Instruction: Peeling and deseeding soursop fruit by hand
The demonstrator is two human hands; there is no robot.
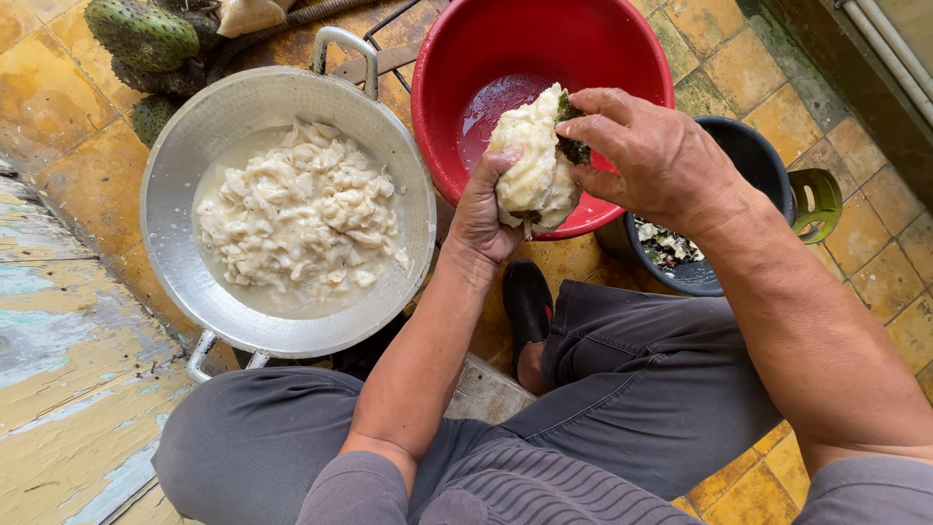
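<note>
Fingers of both hands grip peeled white fruit (533, 165) – pulp (301, 209) fills metal pan (175, 156).

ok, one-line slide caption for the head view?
Left hand cradles peeled white fruit over red basin; right hand pinches its green skin.
</note>
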